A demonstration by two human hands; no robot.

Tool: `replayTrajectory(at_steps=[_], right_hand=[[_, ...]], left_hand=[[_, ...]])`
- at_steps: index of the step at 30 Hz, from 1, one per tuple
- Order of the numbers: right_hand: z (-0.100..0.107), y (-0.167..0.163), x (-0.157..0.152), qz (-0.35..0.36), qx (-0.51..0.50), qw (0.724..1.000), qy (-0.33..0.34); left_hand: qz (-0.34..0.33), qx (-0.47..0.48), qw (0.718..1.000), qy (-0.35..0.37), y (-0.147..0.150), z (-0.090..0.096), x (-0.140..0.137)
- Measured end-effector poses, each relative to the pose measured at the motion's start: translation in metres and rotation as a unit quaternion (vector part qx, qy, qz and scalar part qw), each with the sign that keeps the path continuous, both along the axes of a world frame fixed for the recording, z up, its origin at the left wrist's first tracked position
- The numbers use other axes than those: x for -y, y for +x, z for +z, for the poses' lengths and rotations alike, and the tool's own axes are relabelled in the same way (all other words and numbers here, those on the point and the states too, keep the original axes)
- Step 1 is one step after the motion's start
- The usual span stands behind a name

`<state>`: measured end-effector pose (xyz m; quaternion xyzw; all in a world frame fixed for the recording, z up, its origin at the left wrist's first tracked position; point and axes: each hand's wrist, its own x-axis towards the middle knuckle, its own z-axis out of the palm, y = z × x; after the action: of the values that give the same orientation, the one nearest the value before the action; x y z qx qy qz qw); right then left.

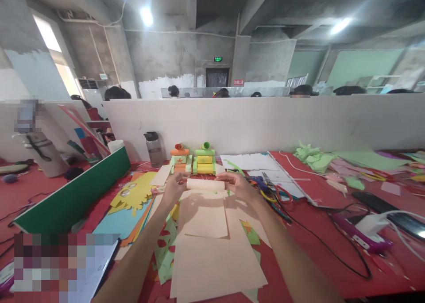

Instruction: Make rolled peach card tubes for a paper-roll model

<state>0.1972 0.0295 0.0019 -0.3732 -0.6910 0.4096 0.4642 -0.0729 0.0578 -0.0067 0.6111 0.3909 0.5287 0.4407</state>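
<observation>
A rolled piece of pale peach paper (pixel 206 185) lies crosswise between my two hands. My left hand (pixel 175 189) pinches its left end, and my right hand (pixel 236 186) has its fingers at the right end. Below the roll, a smaller peach sheet (pixel 207 221) rests on larger peach sheets (pixel 215 265). Just beyond the roll stand two paper tank models, an orange one (pixel 181 159) and a yellow and green one (pixel 205 162). Green paper with cut-outs (pixel 166 250) shows at the left from under the sheets.
Scissors (pixel 282 193) and pliers (pixel 265 179) lie right of my right hand. Coloured paper (pixel 133 194) is stacked at left, beside a green board (pixel 76 190). A water bottle (pixel 154 150) stands by the white partition (pixel 249 121). Cables and a purple power strip (pixel 365 236) lie right.
</observation>
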Motion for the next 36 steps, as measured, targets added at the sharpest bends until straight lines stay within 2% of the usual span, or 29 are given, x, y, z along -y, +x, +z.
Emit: replayTrajectory(at_steps=[6, 11, 15, 17, 20, 24, 26, 27, 31, 33, 36], right_hand=[[-0.010, -0.003, -0.010, -0.091, 0.008, 0.996, 0.020], [-0.012, -0.005, -0.011, -0.144, 0.027, 0.989, 0.026], [-0.017, -0.001, -0.016, -0.182, 0.044, 0.981, 0.057], [-0.019, 0.001, -0.016, -0.185, 0.077, 0.977, 0.069], [-0.019, 0.001, -0.009, -0.154, 0.180, 0.969, 0.074], [-0.015, -0.006, 0.005, -0.116, 0.294, 0.947, 0.052], [-0.014, -0.009, 0.009, -0.095, 0.329, 0.939, 0.031], [-0.014, -0.009, 0.010, -0.085, 0.344, 0.935, 0.023], [-0.015, -0.009, 0.009, -0.067, 0.377, 0.924, 0.010], [-0.016, -0.009, 0.009, -0.062, 0.387, 0.920, 0.014], [-0.016, -0.009, 0.011, -0.057, 0.400, 0.915, 0.018]], left_hand=[[-0.020, -0.014, 0.999, -0.028, 0.002, -0.004, -0.002], [0.009, -0.073, 0.997, 0.007, -0.003, -0.010, -0.011], [0.057, -0.103, 0.993, 0.027, -0.013, -0.017, -0.022], [0.090, -0.127, 0.987, 0.038, -0.020, -0.020, -0.024], [0.141, -0.172, 0.973, 0.053, -0.031, -0.022, -0.023], [0.206, -0.232, 0.946, 0.100, -0.035, -0.013, -0.017], [0.178, -0.273, 0.937, 0.125, -0.032, -0.007, -0.013], [0.137, -0.296, 0.936, 0.135, -0.029, -0.004, -0.011], [-0.085, -0.384, 0.911, 0.127, -0.015, -0.002, 0.002], [-0.111, -0.422, 0.894, 0.103, -0.009, -0.006, 0.009], [-0.093, -0.440, 0.889, 0.085, -0.003, -0.009, 0.014]])
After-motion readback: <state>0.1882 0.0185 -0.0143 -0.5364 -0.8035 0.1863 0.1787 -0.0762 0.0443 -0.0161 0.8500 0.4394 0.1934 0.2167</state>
